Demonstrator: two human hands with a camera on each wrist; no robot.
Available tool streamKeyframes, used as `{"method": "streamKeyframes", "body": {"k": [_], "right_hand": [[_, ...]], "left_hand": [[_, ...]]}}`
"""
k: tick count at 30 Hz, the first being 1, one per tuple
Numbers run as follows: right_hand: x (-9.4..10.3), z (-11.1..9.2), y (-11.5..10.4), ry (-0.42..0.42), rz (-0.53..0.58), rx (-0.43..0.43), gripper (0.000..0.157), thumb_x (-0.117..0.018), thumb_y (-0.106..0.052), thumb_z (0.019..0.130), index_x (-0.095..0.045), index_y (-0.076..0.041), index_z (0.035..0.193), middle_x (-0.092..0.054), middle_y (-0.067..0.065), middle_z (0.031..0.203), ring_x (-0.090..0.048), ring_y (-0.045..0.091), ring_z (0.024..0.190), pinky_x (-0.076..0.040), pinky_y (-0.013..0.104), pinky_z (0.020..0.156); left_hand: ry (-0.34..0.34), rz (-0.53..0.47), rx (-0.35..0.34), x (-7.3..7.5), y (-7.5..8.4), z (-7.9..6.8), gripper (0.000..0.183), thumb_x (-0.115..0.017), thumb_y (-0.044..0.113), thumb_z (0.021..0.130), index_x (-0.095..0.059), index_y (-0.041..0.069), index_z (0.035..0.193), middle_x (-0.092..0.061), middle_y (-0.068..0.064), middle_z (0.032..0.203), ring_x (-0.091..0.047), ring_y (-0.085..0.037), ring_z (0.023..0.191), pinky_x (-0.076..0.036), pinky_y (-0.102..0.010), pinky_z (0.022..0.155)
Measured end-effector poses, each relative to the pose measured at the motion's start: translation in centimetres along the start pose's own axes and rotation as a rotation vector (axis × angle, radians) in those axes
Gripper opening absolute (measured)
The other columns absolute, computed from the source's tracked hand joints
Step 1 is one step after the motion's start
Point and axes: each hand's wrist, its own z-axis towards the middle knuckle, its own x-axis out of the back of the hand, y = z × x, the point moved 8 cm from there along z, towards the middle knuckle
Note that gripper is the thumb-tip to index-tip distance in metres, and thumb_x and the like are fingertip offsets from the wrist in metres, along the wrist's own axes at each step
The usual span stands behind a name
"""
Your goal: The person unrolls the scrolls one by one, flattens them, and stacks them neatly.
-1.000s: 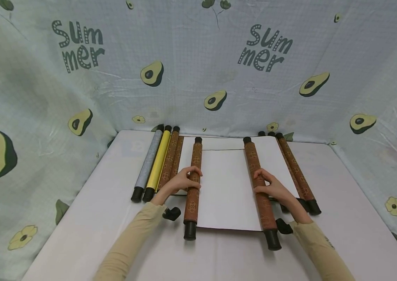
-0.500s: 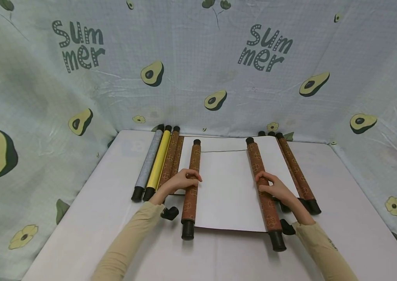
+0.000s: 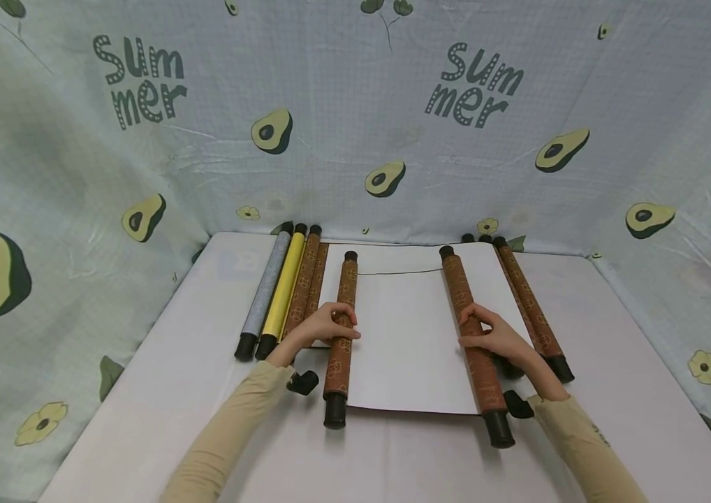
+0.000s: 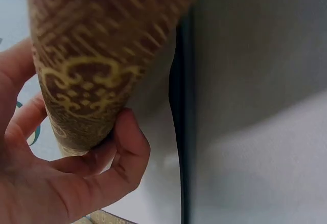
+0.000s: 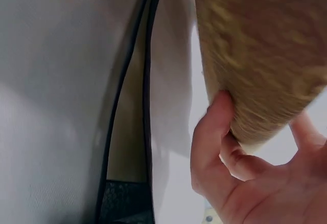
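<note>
A brown hanging scroll with a gold flower pattern and black end knobs is held partly unrolled, its white paper stretched between two rolls. My left hand grips the left roll near its middle, thumb on the inner side. Around the right roll curl the fingers of my right hand. Close up in the left wrist view, thumb and fingers of the left hand wrap the patterned roll. Likewise, the right wrist view has the right hand holding its roll.
Behind lies another opened scroll, its white sheet partly covered. To its left lie a grey roll, a yellow roll and a brown roll. Another brown roll lies to the right. A patterned cloth hangs behind the white table.
My hands have drawn slightly apart, the left roll going left and the right roll going right. More white paper shows between them. The rolls lying behind have stayed in place.
</note>
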Motion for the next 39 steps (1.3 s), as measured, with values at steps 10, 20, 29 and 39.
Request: {"method": "streamKeyframes", "body": {"k": [10,20,29,39], "right_hand": [[1.0,-0.3,0.2,0.0,0.053,-0.015,0.036,-0.064,-0.008,0.079,-0.041,0.0,0.105,-0.037,0.023,0.118,-0.039,0.029,0.09,-0.043,0.033,0.064],[1.5,-0.9,0.2,0.027,0.084,0.009,0.027,-0.055,-0.004,0.083,-0.042,0.004,0.105,-0.04,0.008,0.108,-0.039,0.017,0.082,-0.039,0.028,0.06],[2.1,-1.1,0.5,0.092,0.078,-0.011,0.023,-0.061,-0.014,0.083,-0.048,-0.003,0.097,-0.045,-0.002,0.096,-0.04,0.01,0.075,-0.039,0.027,0.056],[2.1,-1.1,0.9,0.071,-0.003,-0.031,0.036,-0.069,-0.018,0.077,-0.043,-0.004,0.098,-0.04,0.006,0.097,-0.037,0.02,0.083,-0.036,0.032,0.061]], "left_hand": [[0.059,0.059,-0.048,1.0,0.6,-0.2,0.027,-0.07,0.005,0.073,-0.057,-0.004,0.095,-0.051,-0.014,0.103,-0.043,-0.017,0.075,-0.04,-0.025,0.057],[0.038,0.005,-0.034,1.1,0.0,-0.2,0.03,-0.065,0.001,0.076,-0.055,-0.004,0.103,-0.048,-0.019,0.112,-0.044,-0.014,0.066,-0.04,-0.024,0.053],[0.011,0.022,-0.031,1.2,0.2,-0.3,0.024,-0.058,0.005,0.081,-0.057,-0.004,0.104,-0.052,-0.018,0.106,-0.048,-0.012,0.068,-0.042,-0.023,0.057],[0.034,0.119,-0.076,1.3,0.3,-0.4,0.029,-0.073,0.014,0.072,-0.057,0.001,0.091,-0.049,-0.008,0.091,-0.036,-0.013,0.066,-0.032,-0.024,0.051]]}}
